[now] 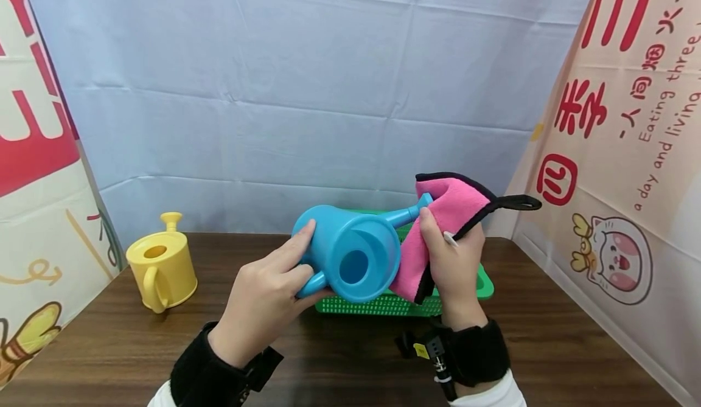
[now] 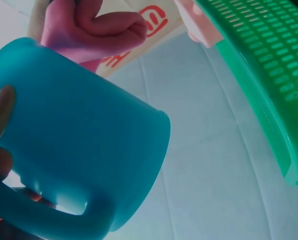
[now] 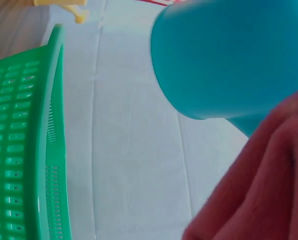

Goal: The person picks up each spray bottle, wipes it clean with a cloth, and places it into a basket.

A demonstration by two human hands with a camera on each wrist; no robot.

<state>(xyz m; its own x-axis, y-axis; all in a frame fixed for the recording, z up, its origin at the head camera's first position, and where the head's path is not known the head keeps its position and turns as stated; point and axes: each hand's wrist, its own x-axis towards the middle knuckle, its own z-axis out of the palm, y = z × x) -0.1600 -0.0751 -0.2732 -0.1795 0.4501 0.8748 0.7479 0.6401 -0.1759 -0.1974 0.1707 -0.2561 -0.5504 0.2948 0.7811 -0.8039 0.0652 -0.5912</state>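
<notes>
My left hand point(image 1: 274, 285) grips a blue toy watering can point(image 1: 323, 230) by its handle, with a finger laid along its side. The can is tilted, its top opening facing me and its spout pointing right. In my right hand point(image 1: 457, 267) is a pink cloth point(image 1: 451, 197) with black edging and a black hanging loop, bunched between thumb and fingers. The cloth lies against the spout, the thumb close to the spout's tip. In the right wrist view, folds of the cloth point(image 3: 261, 185) overlap part of the blue can point(image 3: 223, 60).
Behind and below the hands, a green perforated basket point(image 1: 378, 305) stands on the dark wooden table point(image 1: 339, 358). A yellow watering can point(image 1: 164, 267) stands upright at the left. A light pink thing point(image 2: 201, 25) shows beside the basket in the left wrist view. Cloth backdrops surround the table.
</notes>
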